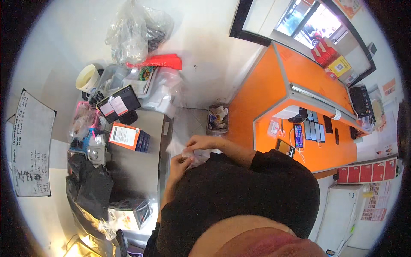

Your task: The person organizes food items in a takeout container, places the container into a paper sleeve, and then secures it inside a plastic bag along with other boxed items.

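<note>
Close to my chest, my left hand and my right hand come together around a thin translucent plastic bag. My left hand pinches its near left edge. From above, the fingers of my right hand close on the bag. A pale flap of film spreads out beyond my fingers. Whether anything lies inside the bag I cannot tell. To the left of my hands runs a dark grey tabletop with an orange-and-blue box stack on it, bearing a printed label.
A tablet leans on a stand at the table's far end, near plastic bags. On the floor ahead stands a filled waste bin. Several smartphones and scissors lie on the orange counter at right.
</note>
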`<move>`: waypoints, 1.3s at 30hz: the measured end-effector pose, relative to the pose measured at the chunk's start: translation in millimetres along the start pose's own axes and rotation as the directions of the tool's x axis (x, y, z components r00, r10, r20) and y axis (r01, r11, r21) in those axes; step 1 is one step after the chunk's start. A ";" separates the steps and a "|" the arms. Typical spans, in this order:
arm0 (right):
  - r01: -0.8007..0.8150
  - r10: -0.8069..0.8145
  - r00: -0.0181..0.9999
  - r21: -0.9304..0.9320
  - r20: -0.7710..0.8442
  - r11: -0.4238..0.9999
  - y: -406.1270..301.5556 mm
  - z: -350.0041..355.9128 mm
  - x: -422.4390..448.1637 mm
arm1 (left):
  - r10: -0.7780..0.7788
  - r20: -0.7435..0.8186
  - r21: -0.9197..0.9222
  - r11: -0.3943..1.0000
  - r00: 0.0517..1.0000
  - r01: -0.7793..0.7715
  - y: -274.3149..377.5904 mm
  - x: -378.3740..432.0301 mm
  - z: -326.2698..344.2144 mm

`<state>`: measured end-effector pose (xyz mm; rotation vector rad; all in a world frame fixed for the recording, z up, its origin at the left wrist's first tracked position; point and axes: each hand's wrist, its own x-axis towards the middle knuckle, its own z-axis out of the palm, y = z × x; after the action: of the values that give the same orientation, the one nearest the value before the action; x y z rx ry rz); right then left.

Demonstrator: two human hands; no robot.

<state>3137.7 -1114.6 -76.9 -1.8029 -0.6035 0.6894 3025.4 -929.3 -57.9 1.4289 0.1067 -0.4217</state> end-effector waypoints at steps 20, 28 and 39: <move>0.048 -0.220 0.865 -0.362 -0.450 0.931 -58.2 -33.9 2.1 | 0.040 -0.197 -0.162 0.984 0.980 -0.073 7.5 26.5 -21.9; 0.018 -0.042 0.976 -0.113 -0.214 0.993 -48.4 8.5 -0.6 | -0.101 -0.197 -0.492 0.871 0.975 -0.009 23.7 23.0 -3.1; 0.191 -0.289 0.894 -0.293 -0.342 0.937 -69.5 8.3 4.5 | -0.162 -0.159 -0.736 0.677 0.974 -0.007 33.6 27.6 1.6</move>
<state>3129.7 -1084.6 -14.0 -1.9836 -0.6571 0.0834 3062.2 -934.2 -35.0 0.6506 0.4664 -0.2415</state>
